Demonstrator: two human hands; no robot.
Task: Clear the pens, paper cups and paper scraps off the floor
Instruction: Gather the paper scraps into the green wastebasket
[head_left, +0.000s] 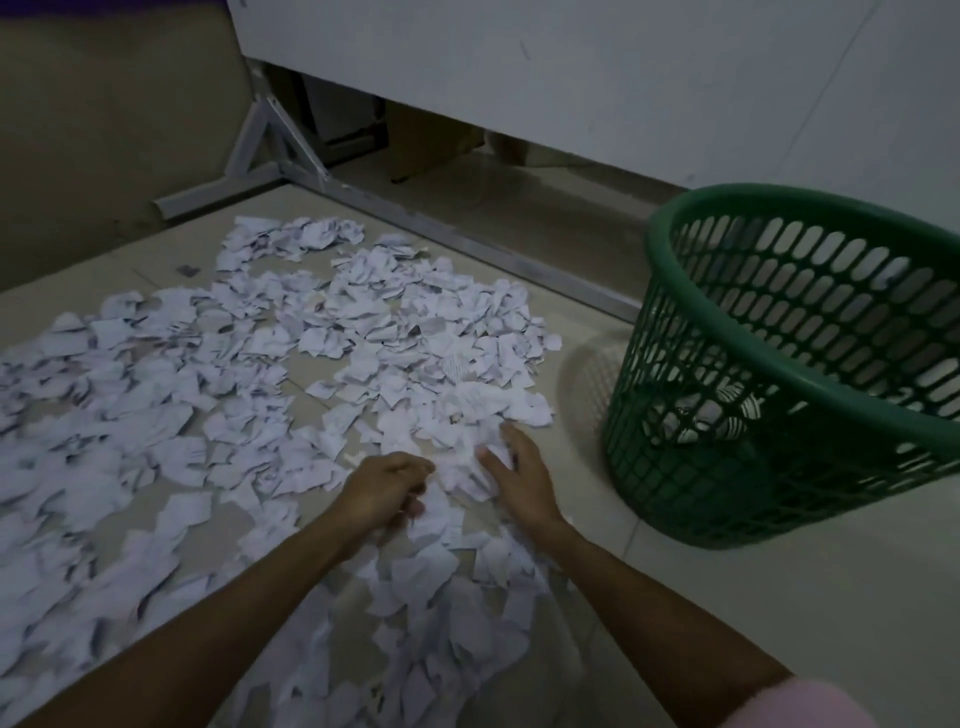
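Note:
Torn white paper scraps (291, 374) with writing on them cover the tiled floor from the far middle to the near left. My left hand (384, 486) is low in the middle of the heap, fingers curled round a few scraps. My right hand (519, 475) lies just to its right, fingers spread and bent over a crumpled wad of scraps. A green slotted plastic basket (779, 332) stands tilted on the floor to the right of my hands, with some white paper visible inside it. No pens or cups are in view.
A grey metal frame (291, 156) with a diagonal brace and a floor rail runs behind the scraps under a white panel (519, 67). A beige wall (104, 130) stands at the far left. Bare tiles (727, 597) lie near the basket.

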